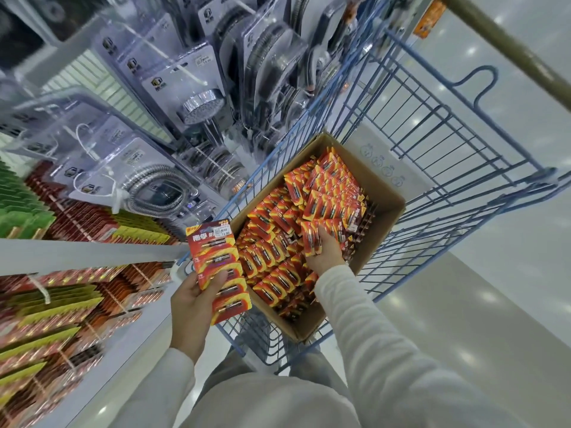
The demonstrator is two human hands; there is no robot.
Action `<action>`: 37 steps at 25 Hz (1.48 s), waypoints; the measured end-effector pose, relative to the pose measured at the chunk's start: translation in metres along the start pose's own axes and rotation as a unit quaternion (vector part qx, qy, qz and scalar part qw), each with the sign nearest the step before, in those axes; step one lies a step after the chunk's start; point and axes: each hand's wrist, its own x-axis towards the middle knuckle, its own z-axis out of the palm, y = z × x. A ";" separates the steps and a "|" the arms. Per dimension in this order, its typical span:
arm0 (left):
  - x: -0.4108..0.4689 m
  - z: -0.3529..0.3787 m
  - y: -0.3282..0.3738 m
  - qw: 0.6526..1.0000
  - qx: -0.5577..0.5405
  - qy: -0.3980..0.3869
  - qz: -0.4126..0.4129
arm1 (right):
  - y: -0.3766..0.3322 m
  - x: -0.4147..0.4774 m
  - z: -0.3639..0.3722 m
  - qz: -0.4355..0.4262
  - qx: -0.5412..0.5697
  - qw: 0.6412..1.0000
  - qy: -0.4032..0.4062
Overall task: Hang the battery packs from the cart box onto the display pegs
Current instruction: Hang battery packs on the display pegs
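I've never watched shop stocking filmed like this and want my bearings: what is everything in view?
brown cardboard box: one, in the cart
blue wire shopping cart: one, right of the shelves
red-orange carded battery packs: many, loose in the box
red stickered battery cards: strip or fanned stack, beside the box
clear-packed chrome shower heads and hoses: several, hanging upper left
red, yellow and green carded packs: many, pegs lower left
left hand: holds the stickered cards
right hand: in the box, gripping a small red-orange pack

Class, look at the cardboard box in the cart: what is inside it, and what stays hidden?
The cardboard box holds heaped red-and-orange battery packs; the right hand grips one there. The box floor and lower packs are covered.
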 end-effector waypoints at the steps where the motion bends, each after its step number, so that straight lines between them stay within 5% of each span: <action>1: -0.002 0.002 0.003 1.000 -0.012 -0.002 0.004 | -0.001 -0.010 -0.004 0.011 0.036 0.999 -0.004; 5: -0.020 0.004 0.012 0.998 -0.058 0.008 0.028 | 0.009 -0.034 -0.014 0.063 0.343 0.936 -0.053; 7: -0.032 0.001 0.014 0.996 -0.081 0.025 0.033 | 0.012 -0.044 -0.017 0.073 0.394 0.910 -0.105; 13: -0.073 -0.030 0.025 0.984 -0.145 0.071 0.078 | -0.026 -0.101 -0.017 -0.078 0.244 0.944 -0.207; 20: -0.115 -0.097 0.041 0.956 -0.239 0.097 0.142 | -0.081 -0.181 0.013 -0.210 0.164 0.923 -0.278; 37: -0.188 -0.356 0.034 0.905 -0.345 0.141 0.207 | -0.133 -0.355 0.256 -0.271 0.162 0.905 -0.286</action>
